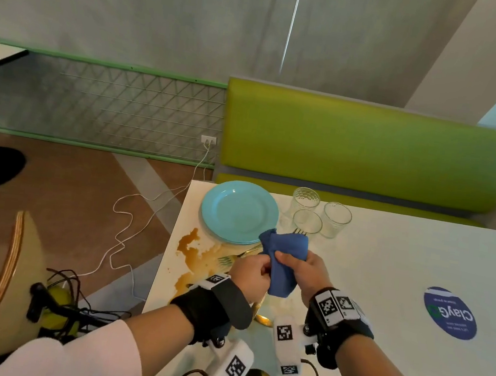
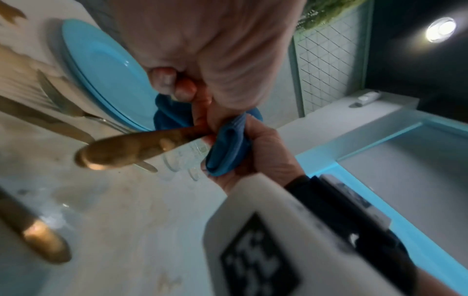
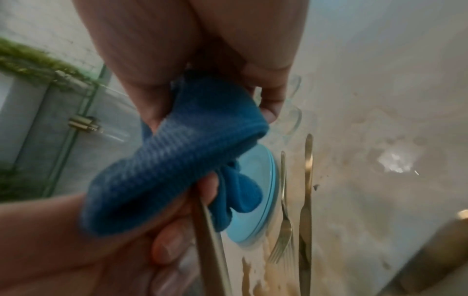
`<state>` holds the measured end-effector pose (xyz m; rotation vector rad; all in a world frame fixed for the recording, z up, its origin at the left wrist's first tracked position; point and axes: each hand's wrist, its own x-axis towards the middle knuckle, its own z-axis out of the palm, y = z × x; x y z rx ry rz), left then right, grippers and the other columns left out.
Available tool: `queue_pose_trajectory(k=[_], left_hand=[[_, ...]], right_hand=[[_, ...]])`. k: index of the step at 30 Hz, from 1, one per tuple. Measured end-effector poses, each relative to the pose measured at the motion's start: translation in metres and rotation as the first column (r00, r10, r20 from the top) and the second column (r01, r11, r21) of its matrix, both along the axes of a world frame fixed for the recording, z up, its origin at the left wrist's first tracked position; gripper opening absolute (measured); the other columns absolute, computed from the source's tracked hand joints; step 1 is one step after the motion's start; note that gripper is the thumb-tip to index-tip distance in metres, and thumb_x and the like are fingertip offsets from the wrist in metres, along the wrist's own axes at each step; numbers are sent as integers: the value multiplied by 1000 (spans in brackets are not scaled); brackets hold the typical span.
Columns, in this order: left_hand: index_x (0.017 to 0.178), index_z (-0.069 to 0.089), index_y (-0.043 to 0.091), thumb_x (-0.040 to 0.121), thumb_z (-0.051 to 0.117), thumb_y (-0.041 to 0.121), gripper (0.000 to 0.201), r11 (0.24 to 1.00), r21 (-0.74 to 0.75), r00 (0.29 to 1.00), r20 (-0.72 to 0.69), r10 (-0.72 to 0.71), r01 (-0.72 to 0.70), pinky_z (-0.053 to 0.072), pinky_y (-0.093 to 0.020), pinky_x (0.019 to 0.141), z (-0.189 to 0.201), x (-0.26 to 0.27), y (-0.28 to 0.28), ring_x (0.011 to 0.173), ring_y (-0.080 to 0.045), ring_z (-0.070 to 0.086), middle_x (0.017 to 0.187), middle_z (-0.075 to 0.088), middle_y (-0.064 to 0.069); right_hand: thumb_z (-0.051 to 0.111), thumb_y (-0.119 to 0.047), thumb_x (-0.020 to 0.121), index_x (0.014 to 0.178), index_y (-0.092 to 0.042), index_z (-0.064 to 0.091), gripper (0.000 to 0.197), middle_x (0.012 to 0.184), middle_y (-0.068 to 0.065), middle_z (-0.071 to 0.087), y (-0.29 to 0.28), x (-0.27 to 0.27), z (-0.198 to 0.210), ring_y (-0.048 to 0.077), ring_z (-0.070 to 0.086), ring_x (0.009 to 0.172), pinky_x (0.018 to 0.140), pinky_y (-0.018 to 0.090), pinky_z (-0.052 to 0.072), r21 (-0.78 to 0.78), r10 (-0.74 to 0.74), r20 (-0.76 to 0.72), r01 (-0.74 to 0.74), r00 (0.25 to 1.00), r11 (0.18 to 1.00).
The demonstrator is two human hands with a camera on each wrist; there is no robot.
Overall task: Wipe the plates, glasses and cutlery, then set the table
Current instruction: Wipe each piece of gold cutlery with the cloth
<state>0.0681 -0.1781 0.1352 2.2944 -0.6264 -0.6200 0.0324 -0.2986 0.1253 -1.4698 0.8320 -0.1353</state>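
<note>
Over the white table (image 1: 386, 265), my left hand (image 1: 257, 274) grips the handle (image 2: 131, 148) of a gold fork. Its tines (image 1: 299, 232) stick out above a blue cloth (image 1: 284, 253). My right hand (image 1: 296, 266) grips that cloth, which is wrapped round the fork's middle. In the right wrist view the cloth (image 3: 177, 160) folds over the handle (image 3: 212, 250). Behind the hands sits a stack of light blue plates (image 1: 239, 211), with three clear glasses (image 1: 336, 219) to its right. Another gold fork (image 1: 232, 257) and a knife (image 3: 305, 210) lie flat beside the plates.
A brown spill (image 1: 191, 243) stains the table's left side next to the plates. More gold cutlery (image 1: 264, 319) lies near my wrists. A blue round sticker (image 1: 450, 313) is at the right. A green bench (image 1: 368, 149) stands behind; a chair (image 1: 10, 284) and cables (image 1: 124, 235) are left.
</note>
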Motion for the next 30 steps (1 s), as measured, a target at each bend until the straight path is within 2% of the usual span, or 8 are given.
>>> queue_pose_trajectory(k=[3,8,12,14,16,19,23,30], left_hand=[[98,62,2,89,46,8,20,1000,-24,1000,-14,-8,8,32,-25,68,5,5,-1,78,-26,44,102,65,-21],[92,67,9,86,56,12,13,988,-125,990,-116,78,-92,42,-24,75,0,7,-1,80,-20,55,82,66,-8],[95,67,7,88,58,15,14,969,-191,978,-169,123,-155,45,-28,84,2,8,-9,79,-16,52,94,72,-14],[98,68,6,89,58,16,17,972,-181,982,-143,123,-148,43,-24,82,2,12,-9,82,-16,54,92,71,-12],[100,69,5,90,56,14,18,958,-188,971,-141,191,-216,43,-24,82,0,18,-4,88,-19,57,94,70,-10],[102,67,4,91,55,13,19,921,-229,942,-192,276,-317,41,-22,77,-4,24,-1,84,-17,56,92,67,-9],[93,66,2,88,55,13,16,936,-267,972,-122,203,-229,49,-31,80,-2,17,-9,91,-34,62,96,68,-20],[99,65,2,88,52,5,17,937,-333,992,-99,75,-104,50,-40,78,6,8,-10,93,-36,63,98,70,-17]], right_hand=[[72,-11,78,88,-7,62,15,91,12,63,-3,5,9,25,59,85,78,35,49,-219,22,-17,-25,1000,975],[67,-20,82,107,-3,60,31,94,11,62,-18,6,21,22,55,84,74,30,44,-469,32,-26,-40,999,882],[64,-23,85,108,-4,59,30,94,11,63,-22,6,21,23,56,84,72,28,40,-557,-79,56,97,995,825],[62,-25,86,109,-4,58,31,94,12,62,-26,5,22,26,57,86,72,30,41,-463,-203,125,238,971,854],[60,-25,88,111,-3,56,31,97,11,61,-30,-2,26,24,57,89,78,35,47,-143,-291,166,315,942,938],[53,-22,92,96,-6,58,18,90,8,63,-24,-16,22,20,60,84,73,32,50,252,-246,182,196,952,948],[52,-24,92,103,-6,63,23,92,7,68,3,-15,10,17,64,84,68,28,51,176,44,120,-65,992,982],[62,-15,86,91,0,62,15,80,12,64,0,5,15,21,60,73,68,32,49,164,-122,113,103,986,981]])
